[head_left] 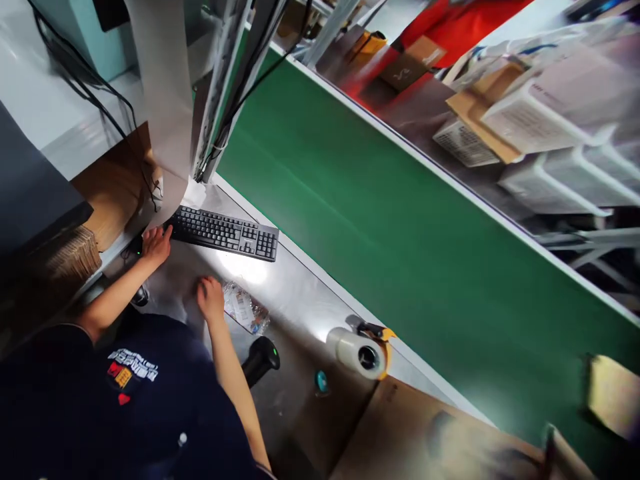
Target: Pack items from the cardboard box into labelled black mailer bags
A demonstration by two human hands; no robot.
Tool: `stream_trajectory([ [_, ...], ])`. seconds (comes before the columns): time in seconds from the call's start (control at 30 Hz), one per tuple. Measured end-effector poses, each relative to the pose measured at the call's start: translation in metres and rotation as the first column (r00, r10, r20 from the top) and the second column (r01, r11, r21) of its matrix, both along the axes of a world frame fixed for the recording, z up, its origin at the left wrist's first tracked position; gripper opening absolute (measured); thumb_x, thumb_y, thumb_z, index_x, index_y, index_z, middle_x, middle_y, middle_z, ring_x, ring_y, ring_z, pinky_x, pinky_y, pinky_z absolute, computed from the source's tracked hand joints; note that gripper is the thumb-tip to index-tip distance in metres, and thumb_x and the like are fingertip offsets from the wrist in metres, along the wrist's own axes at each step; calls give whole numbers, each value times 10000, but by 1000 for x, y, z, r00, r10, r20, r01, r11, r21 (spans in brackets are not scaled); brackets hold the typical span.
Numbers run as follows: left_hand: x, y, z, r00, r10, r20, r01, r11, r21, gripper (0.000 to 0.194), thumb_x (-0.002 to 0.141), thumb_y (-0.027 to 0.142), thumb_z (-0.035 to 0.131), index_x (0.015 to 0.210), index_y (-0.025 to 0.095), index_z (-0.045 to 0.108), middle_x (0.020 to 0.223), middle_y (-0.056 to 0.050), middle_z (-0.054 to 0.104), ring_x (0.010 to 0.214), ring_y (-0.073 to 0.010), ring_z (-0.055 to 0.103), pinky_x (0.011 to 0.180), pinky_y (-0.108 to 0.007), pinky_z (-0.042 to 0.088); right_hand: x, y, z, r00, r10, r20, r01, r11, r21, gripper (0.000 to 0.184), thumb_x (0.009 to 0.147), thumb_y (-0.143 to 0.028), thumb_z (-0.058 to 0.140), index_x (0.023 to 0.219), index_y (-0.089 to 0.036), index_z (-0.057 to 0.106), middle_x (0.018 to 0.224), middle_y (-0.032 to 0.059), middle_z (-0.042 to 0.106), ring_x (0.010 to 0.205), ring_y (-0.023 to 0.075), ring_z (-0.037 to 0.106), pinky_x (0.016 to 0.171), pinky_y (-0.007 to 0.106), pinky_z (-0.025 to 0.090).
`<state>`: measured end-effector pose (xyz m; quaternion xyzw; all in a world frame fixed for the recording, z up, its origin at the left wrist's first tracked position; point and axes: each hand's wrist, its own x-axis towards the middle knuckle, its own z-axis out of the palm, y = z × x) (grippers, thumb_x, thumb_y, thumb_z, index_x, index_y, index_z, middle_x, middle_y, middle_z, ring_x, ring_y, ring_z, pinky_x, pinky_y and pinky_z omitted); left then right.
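My left hand (pixel 156 244) rests at the left end of a black keyboard (pixel 225 233) on the steel worktop, fingers stretched toward the keys and holding nothing. My right hand (pixel 210 299) lies further forward. Its fingers are curled down on the edge of a clear plastic packet (pixel 246 309) with a printed label, which lies flat on the worktop. The hand is slightly smeared by motion. Both forearms reach out from my dark shirt at the lower left.
A black barcode scanner (pixel 261 360) and a tape roll in its dispenser (pixel 361 352) stand near me, beside a flat cardboard box (pixel 400 427). A green conveyor belt (pixel 400 220) runs diagonally past the worktop. Stacked parcels (pixel 530 120) lie beyond it. Cables hang at upper left.
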<state>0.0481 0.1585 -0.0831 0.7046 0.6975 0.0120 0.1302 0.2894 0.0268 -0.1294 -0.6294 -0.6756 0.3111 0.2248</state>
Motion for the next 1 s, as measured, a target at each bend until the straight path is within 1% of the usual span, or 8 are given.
stream_trajectory([
  [0.17,23,-26,2,958,-202,203,193,979,65,391,984,227,508,1315,180,710,1271,-179,701,1257,-382,581,1136,-571,385,39,-102,6,944,-329,-22,329,944,1,336,1029,-391,457,1042,-192,727,1055,112,749,1025,245,676,948,422,557],
  [0.23,47,-45,-3,867,-257,427,293,956,-20,321,956,213,550,1203,205,754,1227,-143,706,1195,-332,620,1118,-514,437,53,-140,10,877,-480,9,480,877,-25,364,1028,-431,449,1025,-190,722,1008,111,741,967,241,676,896,406,563],
  [0.33,91,-70,-16,719,-192,668,392,906,-162,299,855,164,651,1126,220,766,1169,-91,708,1130,-270,656,1074,-418,506,66,-172,10,787,-616,45,617,786,-37,405,1036,-437,402,1066,-173,708,1018,128,726,960,241,673,879,398,568],
  [0.5,150,-72,-37,762,-25,648,254,931,-263,382,785,148,732,1165,140,699,1123,-129,717,1018,-276,690,969,-409,543,63,-149,-2,770,-637,34,638,768,-53,393,1006,-389,474,1251,-156,674,1232,170,717,1187,271,644,1087,450,512],
  [0.63,167,-51,-39,773,108,625,135,935,-328,180,751,217,798,886,154,696,841,-82,720,825,-261,688,818,-365,526,49,-113,-8,784,-595,175,617,779,-115,571,961,-272,538,1501,-86,519,1611,253,482,1529,344,413,1267,532,347],
  [0.77,175,-45,-31,720,189,667,91,928,-362,201,706,253,802,645,192,621,662,-23,641,714,-222,636,741,-331,478,39,-103,-7,796,-570,203,601,785,-150,663,947,-268,577,1576,-107,443,1729,258,291,1629,400,225,1304,603,252],
  [0.87,178,-50,-21,639,259,724,76,915,-395,242,687,301,789,608,197,586,615,11,578,659,-179,576,699,-308,449,45,-105,-5,735,-670,103,678,726,-114,648,953,-324,565,1546,-86,460,1709,275,315,1620,393,245,1307,604,245],
  [1.0,174,-60,6,482,329,812,133,889,-438,281,672,374,782,677,197,564,696,19,588,673,-131,544,681,-269,451,62,-95,-3,573,-814,-93,806,580,-115,673,946,-397,565,1536,-105,422,1650,283,395,1576,356,331,1281,582,310],
])
